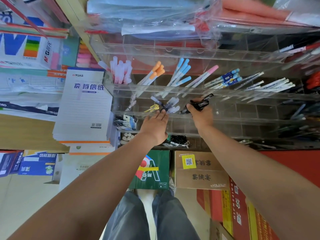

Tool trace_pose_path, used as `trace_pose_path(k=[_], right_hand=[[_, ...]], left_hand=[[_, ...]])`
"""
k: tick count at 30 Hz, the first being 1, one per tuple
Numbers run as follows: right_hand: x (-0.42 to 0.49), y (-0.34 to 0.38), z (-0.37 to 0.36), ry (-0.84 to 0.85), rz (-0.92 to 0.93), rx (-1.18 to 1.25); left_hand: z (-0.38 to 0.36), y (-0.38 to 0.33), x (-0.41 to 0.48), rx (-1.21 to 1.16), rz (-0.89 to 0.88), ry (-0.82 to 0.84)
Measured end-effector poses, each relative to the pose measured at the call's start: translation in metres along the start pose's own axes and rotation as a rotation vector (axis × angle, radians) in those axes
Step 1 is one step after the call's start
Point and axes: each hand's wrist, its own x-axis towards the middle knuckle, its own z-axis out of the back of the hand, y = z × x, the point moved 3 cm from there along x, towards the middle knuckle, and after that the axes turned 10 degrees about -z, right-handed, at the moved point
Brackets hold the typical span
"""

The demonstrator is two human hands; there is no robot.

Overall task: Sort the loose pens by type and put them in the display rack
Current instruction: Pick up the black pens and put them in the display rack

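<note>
A clear acrylic display rack [199, 91] with stepped rows of compartments fills the middle of the head view. Its upper row holds pink-capped pens [121, 73], orange-capped pens [155, 71] and blue-capped pens [181, 71]. My right hand [201, 115] grips a bundle of black pens [200, 103] over a middle-row compartment. My left hand [155, 125] reaches with straight fingers to the frosted-cap pens [170, 105] in the neighbouring compartment and touches one dark pen end. Whether it pinches that pen is hidden by the fingers.
A stack of lined writing pads [84, 108] stands left of the rack. Plastic folders [147, 16] lie on top of it. Cardboard boxes [199, 170] and a green carton [152, 168] sit on the floor below. More pens [270, 84] fill the right-hand compartments.
</note>
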Motion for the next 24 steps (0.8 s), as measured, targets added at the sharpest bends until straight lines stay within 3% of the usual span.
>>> trace_pose_path(k=[9, 16, 24], right_hand=[[-0.002, -0.005, 0.009, -0.082, 0.056, -0.181], [-0.008, -0.008, 0.016, -0.142, 0.296, -0.246], [-0.012, -0.003, 0.025, -0.089, 0.292, -0.293]], left_hand=[[0.004, 0.000, 0.000, 0.002, 0.004, 0.028], [0.003, -0.002, 0.000, 0.016, 0.006, 0.027], [0.004, -0.001, 0.000, 0.001, -0.011, 0.025]])
